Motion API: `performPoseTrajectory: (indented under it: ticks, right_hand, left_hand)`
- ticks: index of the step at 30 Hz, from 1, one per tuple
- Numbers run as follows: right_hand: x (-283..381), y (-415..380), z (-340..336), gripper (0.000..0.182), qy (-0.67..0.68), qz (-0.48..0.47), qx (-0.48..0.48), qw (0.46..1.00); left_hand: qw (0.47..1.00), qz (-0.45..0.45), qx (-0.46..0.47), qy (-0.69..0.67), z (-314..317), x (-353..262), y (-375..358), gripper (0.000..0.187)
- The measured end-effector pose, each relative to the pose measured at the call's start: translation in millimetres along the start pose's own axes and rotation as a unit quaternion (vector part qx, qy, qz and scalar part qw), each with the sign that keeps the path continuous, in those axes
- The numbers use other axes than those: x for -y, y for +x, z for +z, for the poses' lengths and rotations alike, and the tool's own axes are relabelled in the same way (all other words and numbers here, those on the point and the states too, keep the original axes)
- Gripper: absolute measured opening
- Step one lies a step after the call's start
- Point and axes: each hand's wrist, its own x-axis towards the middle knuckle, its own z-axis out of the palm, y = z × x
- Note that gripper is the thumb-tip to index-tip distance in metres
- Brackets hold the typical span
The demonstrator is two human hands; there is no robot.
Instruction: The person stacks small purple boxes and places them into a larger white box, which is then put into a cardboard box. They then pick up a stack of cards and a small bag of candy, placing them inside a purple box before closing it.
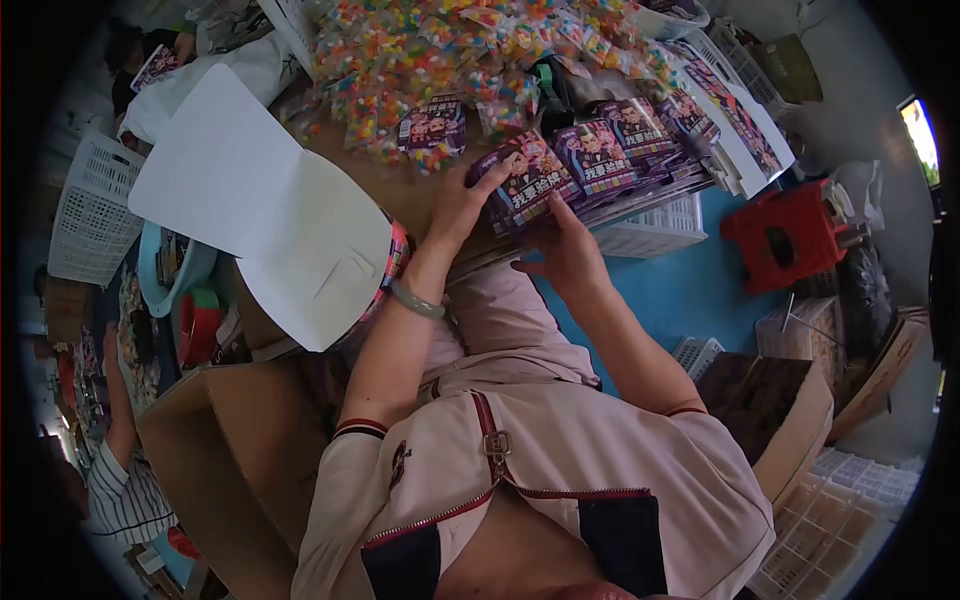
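A purple printed packet point(530, 185) with cartoon figures and large white characters is held between my two hands at the table's near edge. My left hand point(462, 205), with a bangle on the wrist, grips its left side, thumb across the front. My right hand point(575, 255) pinches its lower right edge with the thumb on top; the other fingers are partly hidden beneath. Just right of it, several matching packets point(595, 158) lie in overlapping rows. Another purple packet point(433, 125) rests further back among small clear bags of colourful candy point(400, 60).
White card sheets point(310, 220) stand to the left. An open cardboard box point(230, 460) is by my left side. On the right are a red plastic stool point(790, 235) and a white basket point(655, 228). Other people point(120, 480) are at the far left.
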Motion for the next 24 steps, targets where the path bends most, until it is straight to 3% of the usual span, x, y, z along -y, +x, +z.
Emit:
performPoseTrajectory:
  ticks: [2,3,5,6,7,8,9,10,11,12,13,15,16,18,19,20,21,22,24]
  right_hand:
    - [-14.7,7.4,7.8,0.042,0.017,-0.004,0.014,1.000]
    - [0.8,5.0,-9.4,0.042,-0.015,-0.014,0.001,1.000]
    - [-19.4,12.9,2.2,0.037,0.024,-0.030,0.059,0.998]
    - [-26.4,22.3,6.1,0.033,0.056,-0.038,0.095,0.993]
    - [-24.9,30.4,5.2,0.033,0.053,-0.035,0.100,0.993]
    - [-21.4,36.6,3.0,0.033,-0.030,-0.017,0.139,0.990]
    - [-19.4,39.5,1.5,0.033,-0.109,0.002,0.178,0.978]
    - [-11.4,36.7,0.1,0.033,-0.109,0.003,0.183,0.977]
    - [0.8,30.1,-2.1,0.037,-0.303,0.011,0.169,0.938]
    - [8.2,26.7,-4.7,0.041,-0.485,0.018,0.147,0.862]
    - [9.4,29.3,-9.3,0.041,-0.488,0.020,0.149,0.860]
    - [6.1,30.2,-14.2,0.051,-0.555,-0.220,-0.032,0.802]
    - [2.6,30.6,-8.6,0.051,-0.556,-0.213,-0.033,0.803]
    - [-2.4,39.4,15.4,0.061,-0.294,-0.376,0.058,0.877]
    - [-3.8,46.3,21.9,0.061,-0.295,-0.373,0.060,0.878]
    - [-4.6,53.8,28.7,0.064,-0.276,-0.348,0.141,0.885]
    - [-6.1,59.1,33.7,0.067,-0.255,-0.320,0.221,0.886]
    - [-8.4,62.4,37.4,0.067,-0.255,-0.317,0.227,0.885]
    - [-12.0,65.6,42.4,0.069,-0.221,-0.254,0.330,0.882]
  left_hand:
    - [0.996,-0.025,0.014,-0.079,-12.2,-13.6,-16.7,0.065]
    - [0.994,-0.011,0.013,-0.110,11.6,-7.7,-10.3,0.065]
    - [0.993,0.034,-0.079,-0.082,-5.2,-5.8,-21.2,0.063]
    - [0.993,0.033,-0.085,-0.074,-11.9,-7.5,-29.0,0.063]
    - [0.986,0.089,-0.099,-0.102,-13.6,-8.8,-34.2,0.064]
    - [0.975,0.144,-0.111,-0.130,-15.3,-9.4,-37.4,0.065]
    - [0.973,0.193,-0.124,-0.028,-30.3,3.2,-35.3,0.076]
    - [0.972,0.194,-0.128,-0.024,-33.5,-0.1,-38.0,0.076]
    - [0.947,0.260,-0.163,0.099,-35.9,-2.9,-44.1,0.078]
    - [0.901,0.319,-0.195,0.219,-37.6,-3.8,-50.9,0.080]
    - [0.897,0.321,-0.156,0.262,-44.4,-0.1,-58.1,0.090]
    - [0.891,0.330,-0.165,0.265,-41.9,2.5,-66.3,0.097]
    - [0.885,0.340,-0.168,0.269,-39.5,3.5,-70.1,0.105]
    - [0.898,0.321,-0.154,0.259,-38.5,3.9,-71.3,0.113]
    - [0.906,0.308,-0.146,0.251,-39.6,4.1,-72.3,0.121]
    - [0.906,0.305,-0.151,0.253,-37.8,5.4,-73.7,0.121]
    - [0.946,0.276,-0.113,0.131,-32.5,7.3,-74.6,0.124]
    - [0.967,0.244,-0.073,0.007,-28.3,9.8,-75.3,0.128]
    - [0.967,0.240,-0.079,-0.012,-19.5,24.6,-77.9,0.127]
